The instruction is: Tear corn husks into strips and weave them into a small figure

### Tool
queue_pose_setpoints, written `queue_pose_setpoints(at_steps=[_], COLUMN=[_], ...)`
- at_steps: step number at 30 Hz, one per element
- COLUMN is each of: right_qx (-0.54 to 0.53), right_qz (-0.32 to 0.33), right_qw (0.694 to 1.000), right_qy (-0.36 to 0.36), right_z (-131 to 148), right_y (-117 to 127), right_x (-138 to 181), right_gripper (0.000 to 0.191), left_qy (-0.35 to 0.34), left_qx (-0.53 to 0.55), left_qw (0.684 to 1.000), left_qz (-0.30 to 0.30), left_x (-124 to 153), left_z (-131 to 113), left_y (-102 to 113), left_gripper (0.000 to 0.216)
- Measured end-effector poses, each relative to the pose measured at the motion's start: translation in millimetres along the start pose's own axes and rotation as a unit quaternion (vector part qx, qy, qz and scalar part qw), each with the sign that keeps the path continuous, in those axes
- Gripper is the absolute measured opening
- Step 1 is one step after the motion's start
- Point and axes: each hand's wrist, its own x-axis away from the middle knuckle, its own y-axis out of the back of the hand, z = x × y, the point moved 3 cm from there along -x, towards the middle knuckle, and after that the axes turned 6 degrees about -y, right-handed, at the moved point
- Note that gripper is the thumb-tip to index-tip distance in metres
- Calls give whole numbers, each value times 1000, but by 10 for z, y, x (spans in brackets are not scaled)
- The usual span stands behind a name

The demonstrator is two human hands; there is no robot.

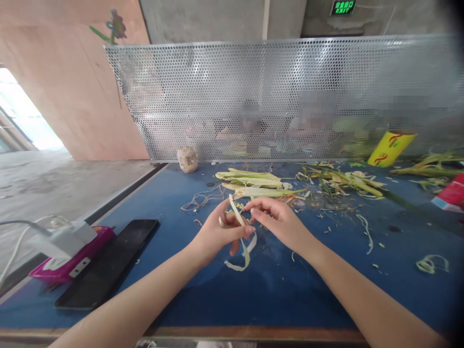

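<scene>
Pinching is seen at both ends of the work: a pale strip (243,258) of leaf is held between the left hand (219,234) and the right hand (277,220), just above the blue surface (275,295). The left fingers (242,231) are curled shut, with the thumb pressed across the strip against the forefinger. The right fingers (254,207) are drawn together and their tips are set on the same strip, just beside the left thumb, so that the two grips almost touch.

The strip's long axis is tilted. One stiff end is raised up and away beyond the left fingers, and the other end is let down below them, where it hangs in a loose curl under the gap between the two hands. Most of the free length is thus found below and slightly to the right of the left fingers, nearer to that hand than to the right one.

Beyond the fingertips, a bundle of green-white leaves (253,181) is laid across the surface, with a tangle of string (197,199) to the left of it. Trimmings (340,183) are scattered beyond the right fingers. Well off to the left of the left fingers, a black phone (108,263) and a pink device (68,263) are laid flat. A perforated metal screen (290,96) is stood along the far edge.
</scene>
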Motion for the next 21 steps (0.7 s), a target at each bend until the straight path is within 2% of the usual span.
queue_pose_setpoints(at_steps=[4, 8, 13, 17, 21], right_qx=[49, 46, 54, 20, -14], right_qz=[50, 95, 55, 19, 5], right_qw=[997, 994, 997, 999, 1000], right_qy=[12, 12, 29, 37, 27], right_z=[44, 26, 11, 17, -5], right_y=[7, -23, 3, 71, 105], right_x=[32, 37, 15, 7, -4], right_gripper=[26, 35, 21, 21, 18], left_qy=[-4, 3, -7, 3, 10], left_qx=[-23, -40, -51, -64, -64], left_qw=[997, 995, 994, 994, 994], left_qz=[-71, -91, -95, -89, -92], left_x=[-14, -21, -31, -38, -37], left_z=[-48, -53, -27, -16, -22], left_y=[48, 65, 98, 105, 86], left_gripper=[84, 92, 85, 78, 80])
